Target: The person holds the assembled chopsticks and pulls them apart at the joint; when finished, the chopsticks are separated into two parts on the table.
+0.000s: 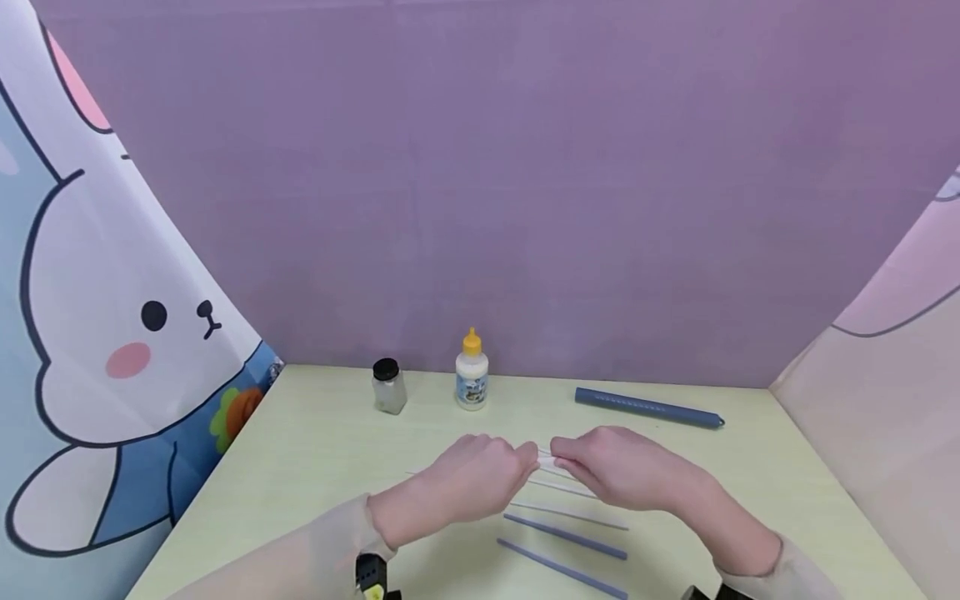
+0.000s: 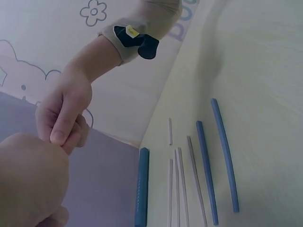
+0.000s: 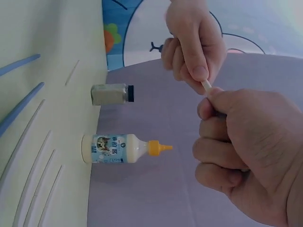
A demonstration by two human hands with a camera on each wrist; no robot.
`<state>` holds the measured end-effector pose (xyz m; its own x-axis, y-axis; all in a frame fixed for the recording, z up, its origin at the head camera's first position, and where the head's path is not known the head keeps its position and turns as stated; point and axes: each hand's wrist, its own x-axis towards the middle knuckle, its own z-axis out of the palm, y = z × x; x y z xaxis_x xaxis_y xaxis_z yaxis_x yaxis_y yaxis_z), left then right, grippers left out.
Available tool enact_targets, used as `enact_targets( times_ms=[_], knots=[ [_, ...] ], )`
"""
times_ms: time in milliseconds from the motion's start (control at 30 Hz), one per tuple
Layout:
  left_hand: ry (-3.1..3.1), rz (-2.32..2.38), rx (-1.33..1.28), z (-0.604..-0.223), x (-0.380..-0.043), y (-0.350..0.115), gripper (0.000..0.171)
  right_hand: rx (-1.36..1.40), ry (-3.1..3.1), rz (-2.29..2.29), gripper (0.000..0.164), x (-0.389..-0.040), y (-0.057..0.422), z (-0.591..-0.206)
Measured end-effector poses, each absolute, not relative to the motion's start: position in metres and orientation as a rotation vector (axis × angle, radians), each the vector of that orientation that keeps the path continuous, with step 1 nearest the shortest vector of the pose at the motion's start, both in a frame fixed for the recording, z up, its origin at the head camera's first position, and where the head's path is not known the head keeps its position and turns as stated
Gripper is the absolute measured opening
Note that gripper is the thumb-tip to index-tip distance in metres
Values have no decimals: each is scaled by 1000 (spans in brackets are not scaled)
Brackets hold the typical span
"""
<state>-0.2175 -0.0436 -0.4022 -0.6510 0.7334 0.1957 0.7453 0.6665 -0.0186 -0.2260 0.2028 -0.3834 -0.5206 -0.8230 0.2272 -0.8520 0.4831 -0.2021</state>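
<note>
Backdrop's a plain purple sheet (image 1: 480,183) with faint creases. Left panel (image 1: 15,208) has a massive white cartoon bunny (image 1: 97,283) in blue, pink cheek and all. Right panel (image 1: 885,400) is way paler, pinkish with line drawings, incl. a little outlined flower (image 2: 93,12). Pale yellow-green tabletop (image 1: 315,450) butts up against the purple, and the light's pretty soft and even.

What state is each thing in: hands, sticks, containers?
Left hand: pinching white piece
Right hand: pinching the same piece
White piece: off the table, between both hands
White sticks: lying on table
Blue sticks: two, lying apart
Jar: upright, black cap on
Bottle: upright, yellow top on; can't tell if tip is open
Dark blue bar: lying flat
</note>
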Motion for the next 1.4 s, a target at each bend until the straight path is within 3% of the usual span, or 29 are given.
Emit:
enact_targets(
  times_ms=[200,467,1400],
  knots=[
    [-2600,-179,-1282,-405,-230,-53,25,1367,-2516,239,27,-228,198,-386],
    [-2566,-357,-1356,-404,-238,-58,39,1470,-2487,433,26,-235,199,-391],
    [-2589,-373,-1373,-408,-234,-57,38,1511,-2536,526,28,-236,206,-398]
  ],
)
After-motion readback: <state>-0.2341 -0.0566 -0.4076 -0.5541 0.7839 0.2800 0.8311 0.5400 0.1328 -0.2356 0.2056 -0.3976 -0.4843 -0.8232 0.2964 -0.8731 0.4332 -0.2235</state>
